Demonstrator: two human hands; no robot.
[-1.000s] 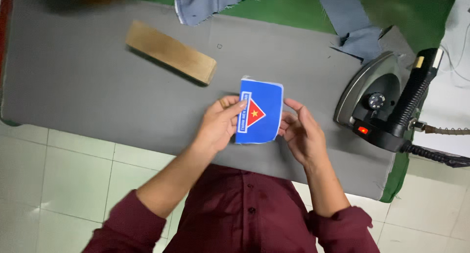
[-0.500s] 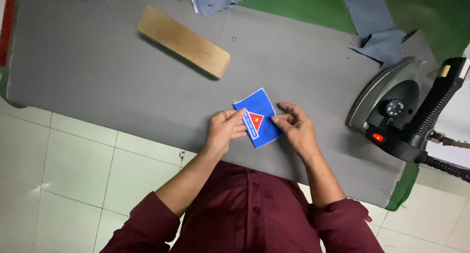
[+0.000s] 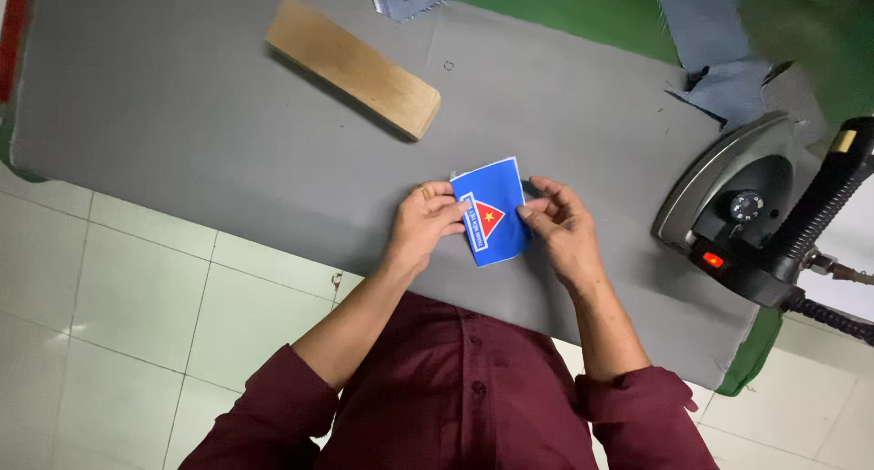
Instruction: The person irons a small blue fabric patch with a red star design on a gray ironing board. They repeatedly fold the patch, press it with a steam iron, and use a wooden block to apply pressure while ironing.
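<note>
Since a second ago, blue patch (image 3: pixel 494 208) has tilted and sits lower on grey pad (image 3: pixel 182 124). Left hand (image 3: pixel 426 222) and right hand (image 3: pixel 563 226) pinch its side edges. Wooden block (image 3: pixel 353 66) far left; iron (image 3: pixel 774 211) right.

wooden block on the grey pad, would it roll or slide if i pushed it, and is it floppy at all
The wooden block looks stiff: straight edges, solid thickness. It lies flat on a broad face, so it would probably slide rather than roll or tip. The grey pad looks like felt-like cloth, so it may drag somewhat.
</note>
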